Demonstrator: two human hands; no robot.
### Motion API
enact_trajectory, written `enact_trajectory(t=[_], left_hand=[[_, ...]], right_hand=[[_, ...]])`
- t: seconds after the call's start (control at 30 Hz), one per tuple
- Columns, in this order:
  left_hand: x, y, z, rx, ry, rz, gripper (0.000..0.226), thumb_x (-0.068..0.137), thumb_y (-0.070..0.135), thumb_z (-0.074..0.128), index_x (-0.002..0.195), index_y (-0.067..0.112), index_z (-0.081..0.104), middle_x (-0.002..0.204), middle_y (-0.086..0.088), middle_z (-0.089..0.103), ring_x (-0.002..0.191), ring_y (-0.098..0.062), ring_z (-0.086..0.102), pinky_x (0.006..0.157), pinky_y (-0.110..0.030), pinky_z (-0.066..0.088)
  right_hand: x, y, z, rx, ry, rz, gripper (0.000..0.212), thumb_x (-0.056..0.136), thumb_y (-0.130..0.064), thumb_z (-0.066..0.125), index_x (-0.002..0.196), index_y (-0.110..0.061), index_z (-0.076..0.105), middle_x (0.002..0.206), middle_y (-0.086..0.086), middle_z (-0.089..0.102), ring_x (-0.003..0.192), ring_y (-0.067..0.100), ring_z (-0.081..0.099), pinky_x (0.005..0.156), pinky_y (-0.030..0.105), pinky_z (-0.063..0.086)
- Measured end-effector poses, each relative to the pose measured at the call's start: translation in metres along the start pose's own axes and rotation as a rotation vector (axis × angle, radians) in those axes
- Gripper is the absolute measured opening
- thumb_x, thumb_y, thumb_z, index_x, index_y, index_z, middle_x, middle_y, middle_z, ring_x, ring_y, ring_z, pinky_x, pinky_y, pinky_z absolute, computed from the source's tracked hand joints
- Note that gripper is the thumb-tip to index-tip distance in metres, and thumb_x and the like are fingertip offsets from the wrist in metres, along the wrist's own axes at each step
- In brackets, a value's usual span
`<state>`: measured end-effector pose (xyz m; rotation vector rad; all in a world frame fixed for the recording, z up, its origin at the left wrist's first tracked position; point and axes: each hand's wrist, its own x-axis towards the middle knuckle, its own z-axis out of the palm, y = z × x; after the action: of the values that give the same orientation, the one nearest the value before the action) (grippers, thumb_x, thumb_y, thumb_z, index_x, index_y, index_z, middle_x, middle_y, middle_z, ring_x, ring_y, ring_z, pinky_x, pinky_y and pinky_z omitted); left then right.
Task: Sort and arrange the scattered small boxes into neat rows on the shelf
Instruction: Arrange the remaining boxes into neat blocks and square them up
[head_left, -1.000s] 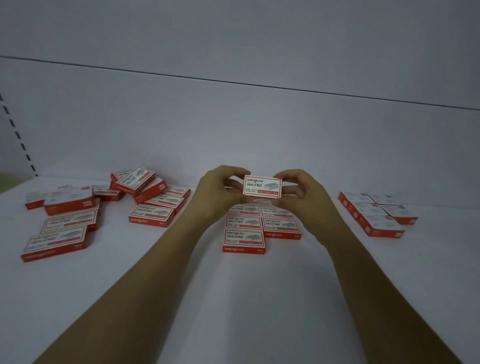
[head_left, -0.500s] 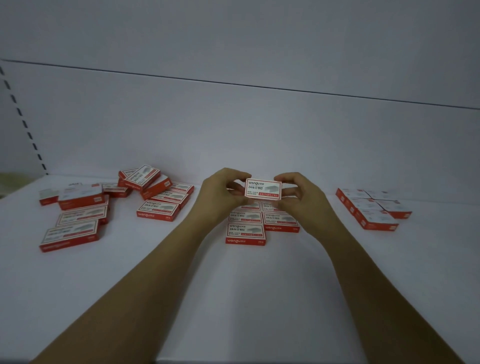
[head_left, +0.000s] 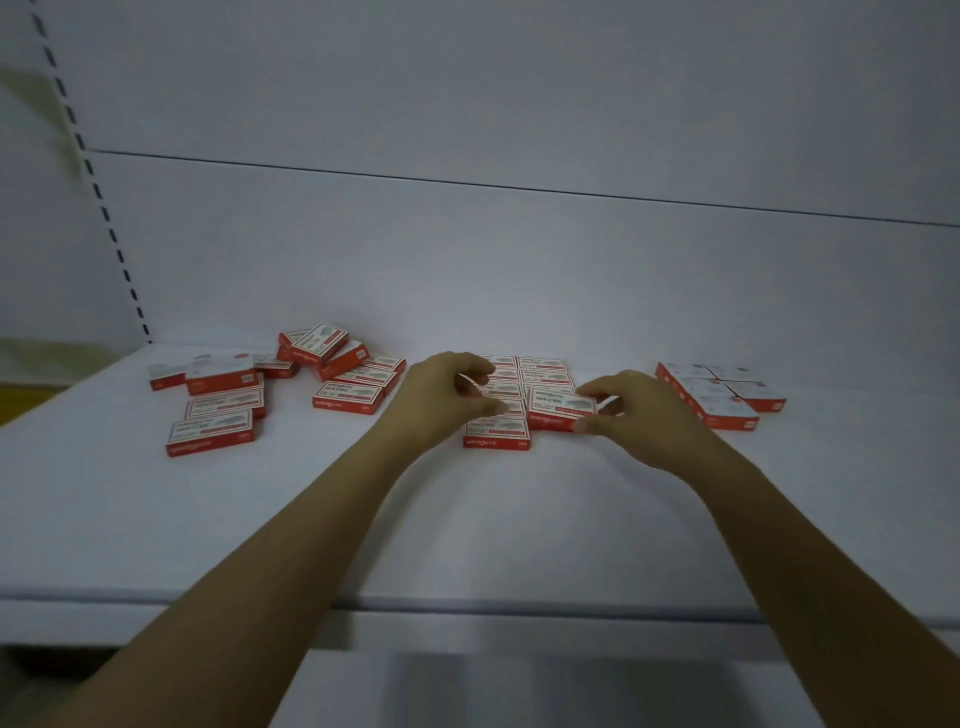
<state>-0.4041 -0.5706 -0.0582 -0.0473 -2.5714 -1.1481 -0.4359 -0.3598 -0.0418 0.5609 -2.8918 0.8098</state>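
Head: box (head_left: 558, 408) in right hand (head_left: 644, 423)

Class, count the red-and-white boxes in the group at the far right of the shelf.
5. Left column: left-front box, left-middle box, left-back box. Right column: right-front box, right-back box. Others may lie hidden underneath.

Shop display shelving. A white shelf (head_left: 156, 519) backed by a plain white back panel (head_left: 519, 270), with a slotted upright (head_left: 111, 234) along the left edge, carries many identical red-and-white branded boxes (head_left: 210, 439), multiples of one stocked product.
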Motion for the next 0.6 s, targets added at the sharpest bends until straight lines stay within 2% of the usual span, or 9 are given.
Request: enact_trajectory(t=[0.17,0.33,0.47,0.6], left_hand=[[-0.014,-0.006,-0.008,0.127,-0.068,-0.076,0.057,0.073,0.031,0.078,0.124,0.016,0.058,0.107,0.002,0.059,0.087,-0.011,0.057,0.073,-0.022,0.044],[-0.02,-0.012,-0.004,0.177,-0.121,-0.151,0.064,0.072,0.029,0.079,0.128,0.011,0.054,0.12,-0.007,0.059,0.087,-0.013,0.059,0.077,-0.023,0.045],[-0.023,-0.015,0.002,0.17,-0.111,-0.159,0.055,0.077,0.024,0.075,0.127,0.009,0.057,0.119,-0.008,0.061,0.095,-0.016,0.06,0.083,-0.022,0.045],[-0.022,-0.015,0.006,0.156,-0.091,-0.154,0.04,0.081,0.02,0.072,0.119,0.01,0.064,0.112,-0.008,0.066,0.091,-0.013,0.056,0.081,-0.02,0.042]], right_hand=[[-0.017,0.005,0.003,-0.08,-0.051,0.044,0.048,0.08,-0.023,0.072,0.125,-0.015,0.058,0.12,0.007,0.057,0.092,0.013,0.054,0.08,0.021,0.036],[-0.024,0.002,0.017,-0.05,-0.061,0.069,0.045,0.084,-0.02,0.067,0.127,-0.012,0.056,0.125,0.007,0.059,0.105,0.017,0.057,0.084,0.019,0.037],[-0.017,0.001,0.023,-0.035,0.007,0.085,0.045,0.082,-0.019,0.069,0.125,-0.011,0.058,0.126,0.009,0.058,0.107,0.021,0.059,0.094,0.025,0.042],[-0.014,0.003,0.028,-0.053,0.056,0.068,0.04,0.085,-0.02,0.067,0.123,-0.009,0.059,0.123,0.01,0.06,0.104,0.021,0.059,0.093,0.025,0.042]])
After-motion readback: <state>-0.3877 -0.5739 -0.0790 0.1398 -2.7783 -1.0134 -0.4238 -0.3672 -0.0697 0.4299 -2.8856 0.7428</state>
